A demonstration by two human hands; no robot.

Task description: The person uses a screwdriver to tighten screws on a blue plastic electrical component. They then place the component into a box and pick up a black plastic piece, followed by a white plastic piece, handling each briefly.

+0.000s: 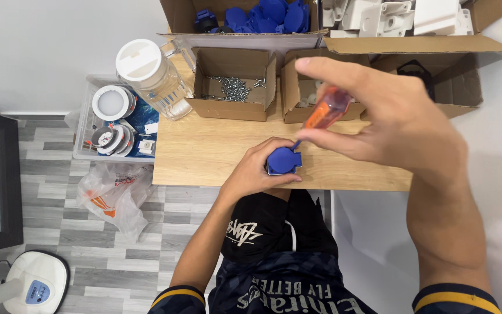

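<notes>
Blue socket cover (284, 160) in L hand (257, 168) grip; R hand (390, 119) fingers round orange screwdriver (325, 110).

A smooth blue plastic socket cover (284, 160) is lying on the matt pale wood-grain tabletop (204, 157); the screwdriver's translucent orange plastic handle (327, 109) is gleaming; shiny metal screws (235, 87) are filling a brown cardboard box (228, 107).

The left hand (258, 168) rests at the tabletop's near edge, fingers curled shut in a grip, forearm reaching up from below. The right hand (390, 119) is raised above it, wrist bent, thumb and fingertips pinched together, index finger stretched out leftward.
</notes>
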